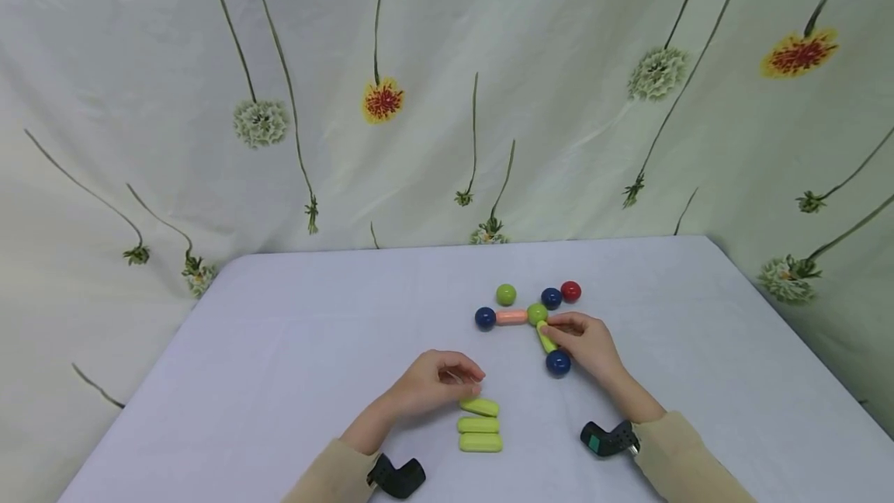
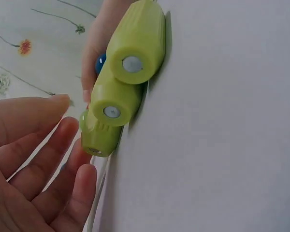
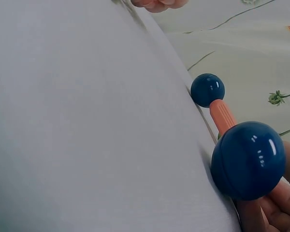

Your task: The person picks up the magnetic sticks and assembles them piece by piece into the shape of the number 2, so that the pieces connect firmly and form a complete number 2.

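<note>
The right hand (image 1: 587, 344) pinches a yellow-green rod (image 1: 546, 338), which runs from a green ball (image 1: 537, 313) to a dark blue ball (image 1: 558, 363). From that green ball a salmon rod (image 1: 511, 317) leads left to another blue ball (image 1: 485, 318). In the right wrist view, the nearer blue ball (image 3: 249, 160) hides most of the fingers' grip. Beside the nearest of several loose yellow-green rods (image 1: 479, 407), the left hand (image 1: 433, 383) hovers with relaxed fingers. The left wrist view shows that hand (image 2: 38, 164) holding nothing, next to the rods (image 2: 135, 43).
Behind the joined pieces lie a loose green ball (image 1: 506, 294), a blue ball (image 1: 551, 299) and a red ball (image 1: 570, 291). A white cloth covers the table (image 1: 314, 317); a flower-patterned curtain (image 1: 433, 161) hangs behind its far edge.
</note>
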`<act>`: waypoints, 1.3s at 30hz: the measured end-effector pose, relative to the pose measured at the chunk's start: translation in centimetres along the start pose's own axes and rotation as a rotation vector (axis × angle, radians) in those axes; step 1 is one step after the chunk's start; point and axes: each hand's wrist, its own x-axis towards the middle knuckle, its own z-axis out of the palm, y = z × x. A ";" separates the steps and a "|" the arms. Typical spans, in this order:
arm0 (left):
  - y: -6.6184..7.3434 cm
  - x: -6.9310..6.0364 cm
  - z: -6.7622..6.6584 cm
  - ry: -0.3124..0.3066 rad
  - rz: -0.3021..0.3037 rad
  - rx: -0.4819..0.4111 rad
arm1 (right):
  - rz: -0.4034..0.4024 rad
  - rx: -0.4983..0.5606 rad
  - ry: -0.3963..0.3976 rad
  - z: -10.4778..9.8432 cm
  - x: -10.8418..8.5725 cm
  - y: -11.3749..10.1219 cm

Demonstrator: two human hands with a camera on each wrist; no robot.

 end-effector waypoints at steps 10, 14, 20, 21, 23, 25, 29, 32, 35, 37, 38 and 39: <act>-0.8 -0.5 0.0 -0.081 0.040 -0.010 | -0.003 -0.001 0.003 0.2 0.1 0.2; -0.8 -0.5 -0.1 -0.107 0.033 0.013 | -0.004 -0.005 0.004 0.2 0.1 0.2; 1.7 -0.9 -0.2 -0.114 -0.025 0.040 | -0.011 -0.002 0.001 0.1 0.0 0.1; 2.1 -1.0 -0.2 -0.116 -0.030 0.046 | -0.010 -0.001 0.000 0.1 0.0 0.1; 2.0 -1.0 -0.2 -0.118 -0.034 0.051 | -0.008 -0.001 0.001 0.1 0.0 0.1; 1.2 -0.8 -0.2 -0.122 -0.023 0.053 | -0.006 -0.002 0.002 0.1 0.0 0.1; -0.4 -0.3 0.0 -0.122 0.001 0.065 | -0.008 -0.004 0.006 0.1 0.0 0.0; -0.3 -0.1 0.1 -0.108 -0.001 0.074 | -0.009 -0.003 0.006 0.1 0.0 0.1; -0.2 0.0 0.2 -0.080 -0.015 0.097 | -0.004 -0.003 0.001 0.1 0.1 0.2; -0.1 0.2 0.3 -0.059 -0.022 0.109 | 0.001 -0.003 -0.001 0.1 0.1 0.2; 0.0 0.3 0.4 -0.049 -0.025 0.112 | 0.005 -0.001 0.000 0.1 0.1 0.2; 0.0 0.4 0.5 -0.040 -0.027 0.116 | 0.003 -0.004 -0.002 0.1 0.1 0.2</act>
